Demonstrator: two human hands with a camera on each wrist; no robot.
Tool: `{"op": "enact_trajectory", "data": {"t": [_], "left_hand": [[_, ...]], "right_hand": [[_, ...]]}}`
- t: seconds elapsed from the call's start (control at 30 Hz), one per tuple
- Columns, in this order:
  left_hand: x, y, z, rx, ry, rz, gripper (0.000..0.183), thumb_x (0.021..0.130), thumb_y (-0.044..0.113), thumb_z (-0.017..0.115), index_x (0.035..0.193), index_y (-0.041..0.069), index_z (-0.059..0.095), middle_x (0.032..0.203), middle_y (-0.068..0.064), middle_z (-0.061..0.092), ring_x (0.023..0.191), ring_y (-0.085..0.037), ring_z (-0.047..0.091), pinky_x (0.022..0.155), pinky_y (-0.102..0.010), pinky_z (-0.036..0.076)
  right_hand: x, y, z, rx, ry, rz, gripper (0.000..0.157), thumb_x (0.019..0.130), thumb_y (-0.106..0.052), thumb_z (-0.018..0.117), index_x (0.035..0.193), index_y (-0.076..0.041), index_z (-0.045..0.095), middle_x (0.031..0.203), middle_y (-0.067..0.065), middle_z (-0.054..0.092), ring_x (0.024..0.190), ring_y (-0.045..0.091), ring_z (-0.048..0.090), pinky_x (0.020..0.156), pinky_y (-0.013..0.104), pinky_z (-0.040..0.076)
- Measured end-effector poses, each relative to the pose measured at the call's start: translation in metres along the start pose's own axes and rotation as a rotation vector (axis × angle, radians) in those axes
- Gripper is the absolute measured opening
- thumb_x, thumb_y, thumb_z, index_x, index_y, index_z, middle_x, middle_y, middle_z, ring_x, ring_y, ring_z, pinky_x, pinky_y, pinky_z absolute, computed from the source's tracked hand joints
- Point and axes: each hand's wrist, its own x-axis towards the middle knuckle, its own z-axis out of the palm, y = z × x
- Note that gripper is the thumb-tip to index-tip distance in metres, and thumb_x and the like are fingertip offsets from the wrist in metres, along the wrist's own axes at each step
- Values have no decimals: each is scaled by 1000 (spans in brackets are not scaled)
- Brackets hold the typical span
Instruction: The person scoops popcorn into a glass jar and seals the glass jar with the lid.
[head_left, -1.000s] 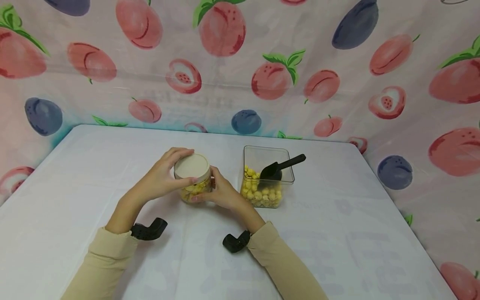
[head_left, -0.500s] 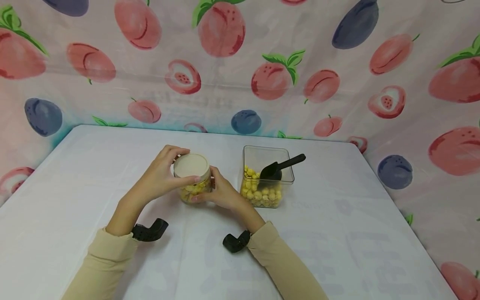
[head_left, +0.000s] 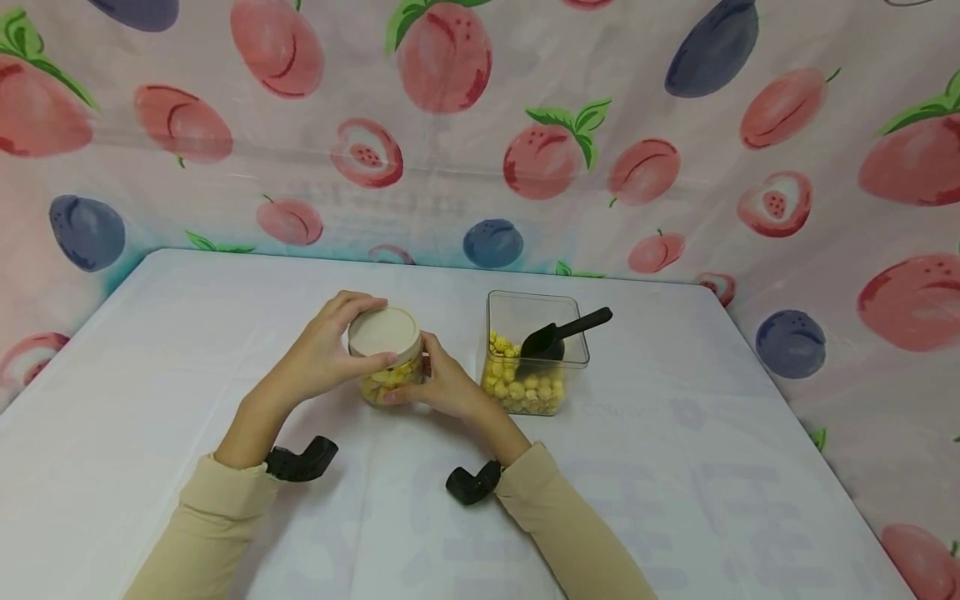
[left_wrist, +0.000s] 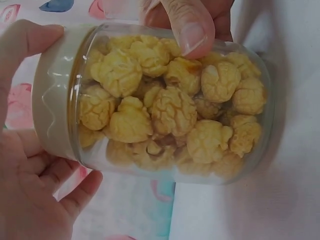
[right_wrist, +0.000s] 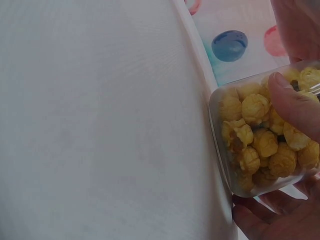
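A clear jar (left_wrist: 165, 105) full of yellow popcorn stands upright on the table, left of centre in the head view. On top of it sits a cream lid (head_left: 384, 333) with a wavy pattern round its side. My left hand (head_left: 315, 354) grips the lid from the left, thumb in front and fingers behind. Lower down, my right hand (head_left: 450, 387) holds the jar's body from the right, its thumb (left_wrist: 192, 35) across the glass. Popcorn lies close against the wall inside the jar.
Right of the jar stands a clear rectangular container (head_left: 534, 354) partly filled with popcorn. A black scoop (head_left: 551, 337) leans in it, its handle sticking out over the right rim. The white table (head_left: 675, 458) meets a fruit-print cloth (head_left: 450, 167) at the back.
My left hand shifts slightly on the lid, its fingers moving a little back and forth round the edge. The right hand and the jar stay in place.
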Motion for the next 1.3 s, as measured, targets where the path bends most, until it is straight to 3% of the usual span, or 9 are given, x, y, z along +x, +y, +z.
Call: {"op": "enact_trajectory", "data": {"t": [0.2,0.37,0.63,0.83,1.07,1.3], "left_hand": [[0,-5,-1,-73,-30,21,66,76,21,77,133,6,47,134,-11,44,125,-29,40,102,-54,36],[-1,-5,-2,-107,-67,-19,69,77,22,76,136,7,43,136,-11,39,127,-30,37,104,-56,34],[-1,5,3,10,-32,-129,81,73,38,78,137,6,39,128,-18,35,120,-33,33,95,-55,40],[0,7,5,39,11,-105,79,72,37,79,133,1,43,125,-18,39,116,-34,38,92,-55,43],[1,4,5,9,16,-80,80,70,35,81,133,2,45,125,-14,42,116,-31,43,93,-52,45],[1,-3,5,-40,-14,-26,76,73,28,79,135,4,43,130,-12,42,120,-30,41,96,-53,42]], "right_hand": [[1,1,0,9,0,-1,89,75,-19,78,145,-18,23,139,2,39,119,22,47,103,41,39],[0,0,0,16,-9,-5,89,76,-18,78,145,-18,22,139,2,39,118,22,48,103,41,39],[-9,-17,-2,2,-20,26,88,77,-13,76,145,-14,21,139,4,39,120,24,46,104,42,38],[-17,-31,-3,-11,-23,37,85,79,-10,73,145,-9,21,139,8,39,120,26,46,102,41,39],[-3,-6,-1,0,-12,30,91,76,-18,77,146,-19,20,140,1,38,122,22,45,103,42,39],[-2,-2,0,-9,2,18,91,75,-22,79,145,-19,22,137,0,40,119,21,46,101,40,40]]}}
